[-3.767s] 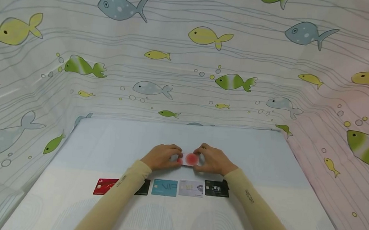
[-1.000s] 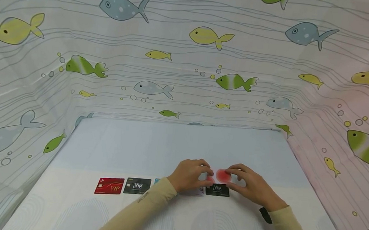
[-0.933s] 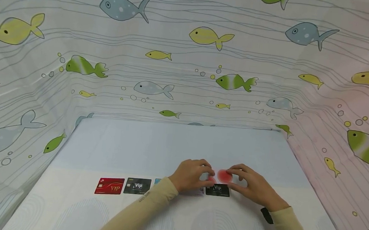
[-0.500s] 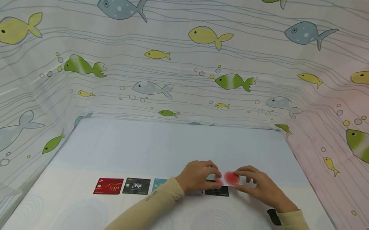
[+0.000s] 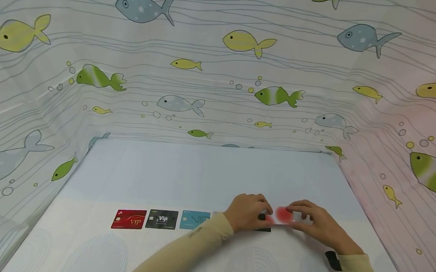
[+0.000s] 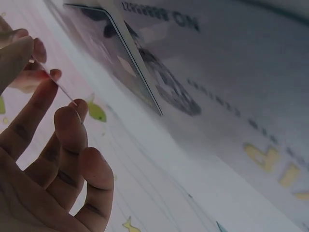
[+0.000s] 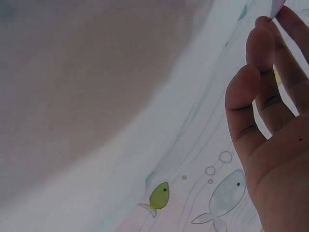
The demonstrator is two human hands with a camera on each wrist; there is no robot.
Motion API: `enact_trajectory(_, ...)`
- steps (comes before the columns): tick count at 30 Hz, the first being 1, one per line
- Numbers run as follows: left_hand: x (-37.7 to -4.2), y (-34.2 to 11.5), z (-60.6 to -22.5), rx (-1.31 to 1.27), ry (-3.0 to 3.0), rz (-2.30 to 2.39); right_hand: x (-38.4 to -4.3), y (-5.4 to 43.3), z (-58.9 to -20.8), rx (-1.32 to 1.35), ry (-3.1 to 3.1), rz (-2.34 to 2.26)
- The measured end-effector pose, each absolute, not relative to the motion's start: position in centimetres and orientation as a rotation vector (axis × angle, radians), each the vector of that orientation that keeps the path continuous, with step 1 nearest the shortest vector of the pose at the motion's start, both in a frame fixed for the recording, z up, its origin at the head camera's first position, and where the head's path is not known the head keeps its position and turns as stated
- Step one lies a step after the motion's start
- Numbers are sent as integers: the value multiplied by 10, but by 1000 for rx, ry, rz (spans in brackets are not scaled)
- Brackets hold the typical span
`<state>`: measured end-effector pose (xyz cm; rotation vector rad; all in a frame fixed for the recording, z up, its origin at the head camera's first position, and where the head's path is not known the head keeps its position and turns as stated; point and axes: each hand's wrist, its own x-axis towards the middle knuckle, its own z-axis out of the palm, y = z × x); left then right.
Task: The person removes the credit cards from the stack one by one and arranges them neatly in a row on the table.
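Observation:
A pale card [image 5: 284, 215] with red circles on its face is held between both hands, just off the table at the right end of a row of cards. My left hand [image 5: 248, 213] pinches its left edge between thumb and fingers; my right hand [image 5: 322, 227] pinches the right edge. Seen nearly edge-on, the card [image 6: 67, 93] is a thin line in the left wrist view. Only a corner of the card [image 7: 276, 7] shows in the right wrist view. A black card [image 5: 265, 230] lies partly hidden behind the left hand and the held card.
Left of the hands lie a red VIP card [image 5: 128, 219], a black Vip card [image 5: 162, 219] and a light blue card [image 5: 192, 219]. A whitish card [image 5: 216, 214] is mostly covered by the left forearm. Fish-patterned cloth [image 5: 214, 84] surrounds the white table [image 5: 162, 165].
Both hands have carried the card from the table's middle to the right and nearer, past the row's end. The last half second brings a small further shift right. The row stays put.

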<state>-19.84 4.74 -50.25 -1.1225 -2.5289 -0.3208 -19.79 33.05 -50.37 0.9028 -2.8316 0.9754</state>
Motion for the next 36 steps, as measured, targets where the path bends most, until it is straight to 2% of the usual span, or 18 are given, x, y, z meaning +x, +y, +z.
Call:
enact_trajectory(18, -197, 76, -509, -1122, -2640, -166, -193, 351, -509, 871, -2890, 959)
enact_trajectory(36, -195, 85, -513, -1104, -2764, -91, -192, 353, -519, 844, -2946, 841)
